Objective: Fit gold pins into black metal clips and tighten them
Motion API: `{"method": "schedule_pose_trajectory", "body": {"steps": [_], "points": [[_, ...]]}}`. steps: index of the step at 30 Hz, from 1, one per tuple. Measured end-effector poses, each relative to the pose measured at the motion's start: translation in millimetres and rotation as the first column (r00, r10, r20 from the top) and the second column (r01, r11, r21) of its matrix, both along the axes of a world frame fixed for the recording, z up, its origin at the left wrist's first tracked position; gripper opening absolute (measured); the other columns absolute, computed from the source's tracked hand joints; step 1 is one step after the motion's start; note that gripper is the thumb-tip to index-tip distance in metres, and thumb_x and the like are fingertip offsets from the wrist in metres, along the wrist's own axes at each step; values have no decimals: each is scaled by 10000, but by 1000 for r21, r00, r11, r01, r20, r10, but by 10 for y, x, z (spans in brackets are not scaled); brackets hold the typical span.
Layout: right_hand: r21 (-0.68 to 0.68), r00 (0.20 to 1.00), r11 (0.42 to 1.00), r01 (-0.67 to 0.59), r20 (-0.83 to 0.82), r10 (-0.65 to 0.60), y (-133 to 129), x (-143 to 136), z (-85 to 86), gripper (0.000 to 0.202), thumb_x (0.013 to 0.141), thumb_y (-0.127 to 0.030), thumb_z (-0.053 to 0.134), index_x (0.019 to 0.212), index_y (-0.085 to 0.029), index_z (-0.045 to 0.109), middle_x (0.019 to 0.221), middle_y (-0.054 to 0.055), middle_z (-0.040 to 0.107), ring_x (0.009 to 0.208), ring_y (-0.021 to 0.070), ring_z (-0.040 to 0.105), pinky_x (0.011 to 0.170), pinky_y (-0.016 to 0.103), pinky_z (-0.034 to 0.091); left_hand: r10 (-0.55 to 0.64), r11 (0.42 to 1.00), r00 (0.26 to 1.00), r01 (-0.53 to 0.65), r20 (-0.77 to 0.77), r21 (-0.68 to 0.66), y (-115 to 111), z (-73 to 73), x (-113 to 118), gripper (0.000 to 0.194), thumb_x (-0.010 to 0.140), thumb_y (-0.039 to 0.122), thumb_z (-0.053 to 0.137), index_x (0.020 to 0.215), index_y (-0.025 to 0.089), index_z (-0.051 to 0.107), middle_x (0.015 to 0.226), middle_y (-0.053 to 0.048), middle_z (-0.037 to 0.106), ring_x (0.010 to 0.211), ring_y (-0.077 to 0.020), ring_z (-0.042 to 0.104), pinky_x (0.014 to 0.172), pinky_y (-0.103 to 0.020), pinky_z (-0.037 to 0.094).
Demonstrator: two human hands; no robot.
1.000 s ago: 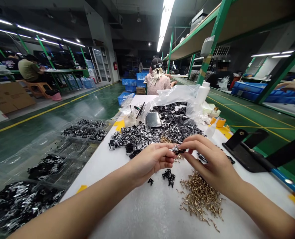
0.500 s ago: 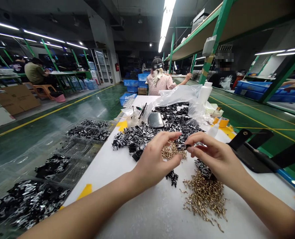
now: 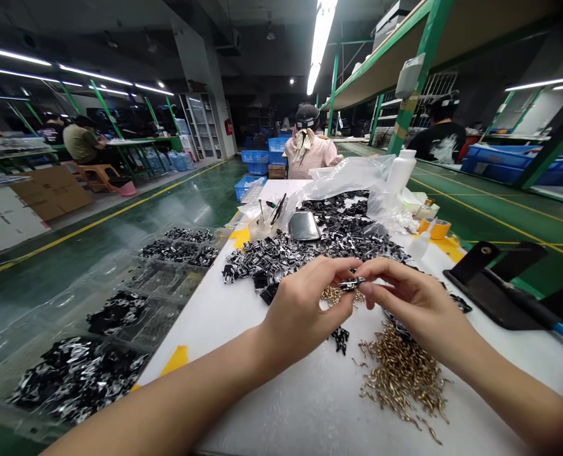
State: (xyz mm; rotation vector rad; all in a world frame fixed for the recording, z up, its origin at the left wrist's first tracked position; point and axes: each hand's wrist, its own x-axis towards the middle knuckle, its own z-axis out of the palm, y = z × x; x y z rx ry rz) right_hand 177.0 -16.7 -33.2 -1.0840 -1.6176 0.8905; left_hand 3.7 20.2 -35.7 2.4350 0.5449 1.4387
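Note:
A small black and silver part [image 3: 352, 284] is pinched in the fingers of my right hand [image 3: 407, 292]. My left hand [image 3: 309, 301] curls round its other side, thumb and fingers apart, fingertips close to the part; whether they touch it is hard to tell. Beneath the hands lies a small heap of brass-coloured pieces [image 3: 332, 295], partly hidden. A larger brass pile [image 3: 399, 373] spreads on the white table [image 3: 285, 405] below my right hand. Beyond the hands is a wide heap of black and silver parts [image 3: 272, 259].
Clear trays [image 3: 160, 310] of black parts stand at the left. A black bracket [image 3: 494, 297] with a blue handle is at the right. A black-screened device [image 3: 304, 226], a white bottle [image 3: 401, 171], orange tape [image 3: 434, 228] and plastic bags lie further back. A person in pink sits ahead.
The view has shifted slightly left. My hands have drawn closer together round the small part. The person ahead has turned away and lowered an arm.

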Motion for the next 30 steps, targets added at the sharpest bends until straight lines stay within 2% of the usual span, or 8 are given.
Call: {"method": "schedule_pose_trajectory", "body": {"steps": [5,9,14,17,21,30], "points": [[35,1000,999,9,23,-10,11,-5,-24,171,815,-323,587,970,-256,616,1004,39,612,839,160,561,673,293,479,-3,999,999,1,-41,-49,-10,21,-13,319,769,67,539,1073,164,545,958,-54,657,861,-150,617,791,-297,523],[68,997,996,64,36,-66,-4,-2,-41,146,805,-301,601,940,-256,631,987,33,629,882,179,582,740,326,488,-10,999,998,8,-58,-45,-12,40,-24,303,777,67,521,1059,175,550,946,-59,653,886,-158,614,808,-317,514],[100,993,989,112,31,-116,-33,-3,-59,116,783,-281,632,897,-264,643,957,16,637,885,176,588,738,309,496,-31,999,999,30,-35,-40,-24,42,-16,284,774,55,522,1035,158,561,923,-70,641,870,-148,602,776,-302,516],[117,992,986,117,36,-122,-35,-4,-60,109,780,-277,636,887,-263,647,938,15,639,880,174,589,733,304,501,-48,998,998,46,-30,-43,-30,45,-12,278,759,34,532,1019,128,570,918,-82,639,862,-142,595,773,-289,510],[136,992,985,106,49,-114,-25,-1,-55,116,785,-280,629,897,-260,650,892,16,640,836,162,587,687,287,511,-58,998,998,57,-29,-32,-32,50,-10,285,758,30,526,1015,145,573,927,-77,642,862,-146,592,765,-297,513],[121,992,985,123,24,-127,-15,-8,-64,123,777,-283,635,896,-254,642,919,22,635,849,172,592,714,309,518,-38,997,999,36,-19,-66,-38,62,-5,272,778,65,535,1031,158,570,921,-65,654,852,-151,609,767,-303,525]]}}
